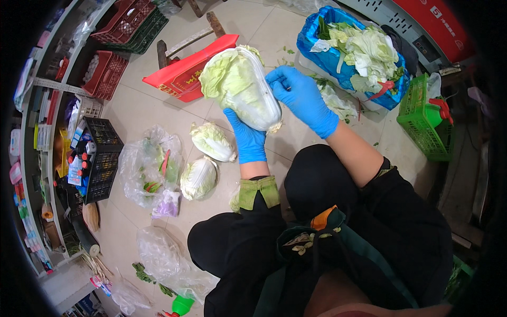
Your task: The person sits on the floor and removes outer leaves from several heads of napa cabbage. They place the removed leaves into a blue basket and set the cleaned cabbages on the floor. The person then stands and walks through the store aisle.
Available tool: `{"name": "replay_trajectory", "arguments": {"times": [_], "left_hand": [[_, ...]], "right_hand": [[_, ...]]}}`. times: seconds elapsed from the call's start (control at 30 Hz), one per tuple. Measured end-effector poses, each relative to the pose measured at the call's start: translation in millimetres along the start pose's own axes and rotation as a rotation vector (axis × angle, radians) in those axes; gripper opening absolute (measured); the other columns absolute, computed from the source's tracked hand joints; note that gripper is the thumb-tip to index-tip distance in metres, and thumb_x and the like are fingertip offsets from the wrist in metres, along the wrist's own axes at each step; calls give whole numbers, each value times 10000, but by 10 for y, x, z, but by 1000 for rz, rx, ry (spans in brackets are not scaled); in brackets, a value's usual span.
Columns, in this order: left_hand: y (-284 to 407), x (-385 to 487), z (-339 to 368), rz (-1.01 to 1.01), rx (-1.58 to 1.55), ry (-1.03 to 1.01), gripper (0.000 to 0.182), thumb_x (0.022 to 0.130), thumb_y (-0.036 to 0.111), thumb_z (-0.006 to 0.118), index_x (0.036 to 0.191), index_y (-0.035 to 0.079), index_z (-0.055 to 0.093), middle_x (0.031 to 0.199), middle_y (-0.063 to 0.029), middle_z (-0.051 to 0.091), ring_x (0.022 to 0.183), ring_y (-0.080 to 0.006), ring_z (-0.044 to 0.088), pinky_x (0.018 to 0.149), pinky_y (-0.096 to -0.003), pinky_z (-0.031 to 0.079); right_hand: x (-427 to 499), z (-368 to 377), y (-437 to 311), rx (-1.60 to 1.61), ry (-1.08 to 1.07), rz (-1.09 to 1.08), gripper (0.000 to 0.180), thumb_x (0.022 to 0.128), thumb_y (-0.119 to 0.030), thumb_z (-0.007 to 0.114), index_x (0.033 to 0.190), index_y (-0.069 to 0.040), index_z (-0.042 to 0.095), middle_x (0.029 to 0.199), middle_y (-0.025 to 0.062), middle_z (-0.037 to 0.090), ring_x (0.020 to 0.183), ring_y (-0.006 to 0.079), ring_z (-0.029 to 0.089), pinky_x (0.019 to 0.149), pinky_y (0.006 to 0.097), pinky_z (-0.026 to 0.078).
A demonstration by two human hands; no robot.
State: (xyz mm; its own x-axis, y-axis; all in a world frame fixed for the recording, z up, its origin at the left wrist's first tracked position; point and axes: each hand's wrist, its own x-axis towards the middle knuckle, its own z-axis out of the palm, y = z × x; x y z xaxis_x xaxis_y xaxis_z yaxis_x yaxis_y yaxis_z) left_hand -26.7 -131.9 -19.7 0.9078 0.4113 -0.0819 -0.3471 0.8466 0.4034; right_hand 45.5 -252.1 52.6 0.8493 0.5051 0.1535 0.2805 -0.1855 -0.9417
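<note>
Both my hands wear blue gloves. A napa cabbage (247, 91) with pale green and yellowish leaves rests on my left hand (247, 136), which supports it from below. My right hand (303, 97) is at the cabbage's right side, its fingertips bent at the white ribs; whether they pinch a leaf cannot be told. Two smaller napa cabbages lie on the tiled floor to the left of my left wrist, one (213, 142) above the other (199, 178). Part of another leafy head (235, 200) shows beside my left sleeve.
A blue-lined bin (307, 39) heaped with cabbage leaves stands at upper right, with loose leaves (336, 104) beside it. Around are a red bag (178, 81), a wooden stool (190, 41), a green basket (422, 134), a black crate (103, 170) and clear plastic bags (132, 166).
</note>
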Motion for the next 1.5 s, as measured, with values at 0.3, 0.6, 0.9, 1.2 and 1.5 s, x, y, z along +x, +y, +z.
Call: {"name": "replay_trajectory", "arguments": {"times": [0.3, 0.6, 0.9, 1.2, 1.5], "left_hand": [[110, 11, -114, 40, 157, 47, 750, 870, 377, 632, 1468, 119, 260, 1462, -125, 362, 1320, -312, 386, 1102, -460, 333], [206, 8, -117, 115, 550, -30, 981, 662, 102, 760, 1478, 89, 218, 1438, -125, 364, 1308, -290, 389, 1088, -412, 348], [277, 14, -65, 164, 749, -53, 1103, 598, 101, 816, 1492, 90, 170, 1441, -148, 350, 1301, -286, 395, 1077, -405, 363], [255, -11, 90, 263, 998, -114, 1165, 564, 74, 859, 1494, 92, 157, 1420, -172, 374, 1243, -282, 458, 1017, -389, 433], [403, -18, 213, 306, 1175, -94, 1146, 573, 108, 866, 1484, 47, 173, 1396, -178, 407, 1243, -273, 461, 1020, -383, 422]], "right_hand": [[139, -75, -364, -527, 28, -575, 635, 820, -298, 701, 1396, -193, 453, 1390, 111, 421, 1241, 295, 426, 1068, 400, 321], [534, -139, -480, -310, -70, -315, 265, 856, -253, 663, 1080, -116, 694, 1064, 92, 659, 943, 221, 633, 837, 308, 501], [654, -342, -574, -119, -304, -328, 375, 885, -320, 635, 1179, -87, 642, 1129, 99, 615, 1057, 223, 574, 926, 340, 452], [716, -217, -481, -626, -277, -278, 374, 892, -451, 548, 967, -108, 679, 951, 130, 655, 859, 277, 641, 801, 421, 492], [698, -86, -350, -572, -270, -385, 461, 848, -505, 570, 1123, -149, 668, 1047, 118, 672, 966, 321, 633, 874, 398, 482]]}}
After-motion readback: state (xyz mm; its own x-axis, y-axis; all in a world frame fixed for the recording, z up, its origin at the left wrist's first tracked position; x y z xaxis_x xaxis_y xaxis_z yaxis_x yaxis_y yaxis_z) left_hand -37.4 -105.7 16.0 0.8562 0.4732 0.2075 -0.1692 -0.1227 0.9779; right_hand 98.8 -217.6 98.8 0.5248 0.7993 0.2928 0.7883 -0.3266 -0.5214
